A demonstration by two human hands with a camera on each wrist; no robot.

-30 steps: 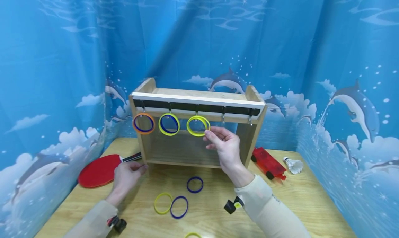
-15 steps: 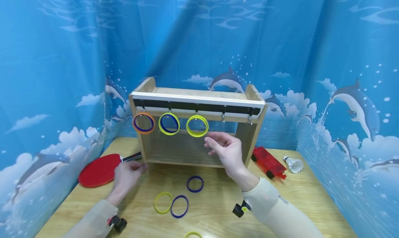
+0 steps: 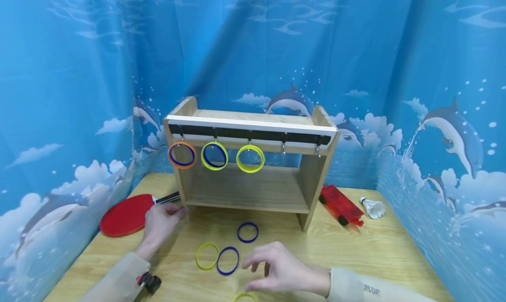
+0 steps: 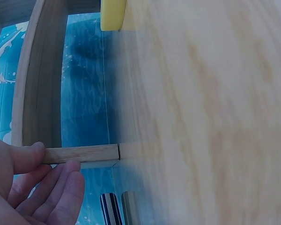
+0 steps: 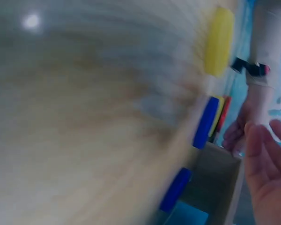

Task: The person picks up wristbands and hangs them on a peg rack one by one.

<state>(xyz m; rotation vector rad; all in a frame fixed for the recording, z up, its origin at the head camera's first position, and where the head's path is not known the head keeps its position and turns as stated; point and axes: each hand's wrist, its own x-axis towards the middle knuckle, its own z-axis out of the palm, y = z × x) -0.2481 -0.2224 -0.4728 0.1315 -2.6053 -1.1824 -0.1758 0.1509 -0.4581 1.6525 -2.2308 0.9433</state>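
My left hand [image 3: 161, 223] pinches the lower left side panel of a wooden rack [image 3: 245, 185]; in the left wrist view its thumb and fingers lie on either side of the panel edge [image 4: 82, 153]. On the rack's hooks hang an orange ring [image 3: 172, 160] with a blue one, a yellow ring [image 3: 204, 161] with a blue one, and yellow rings [image 3: 250, 170] on the middle hook. My right hand [image 3: 280, 269], fingers loosely bent and holding nothing, hovers over the table beside a blue ring [image 3: 218, 267] and just above a yellow ring [image 3: 245, 296].
Another yellow ring [image 3: 197, 260] and another blue ring [image 3: 247, 241] lie on the table [image 3: 356, 253]. A red paddle [image 3: 124, 216] is at left. At right are a red toy car [image 3: 343, 204] and a shuttlecock [image 3: 373, 208]. Two hooks [image 3: 283, 148] at the rack's right hold no rings.
My right hand has let go of the yellow ring at the middle hook, drawn back, and come down toward the front of the table. My left hand has stayed put.
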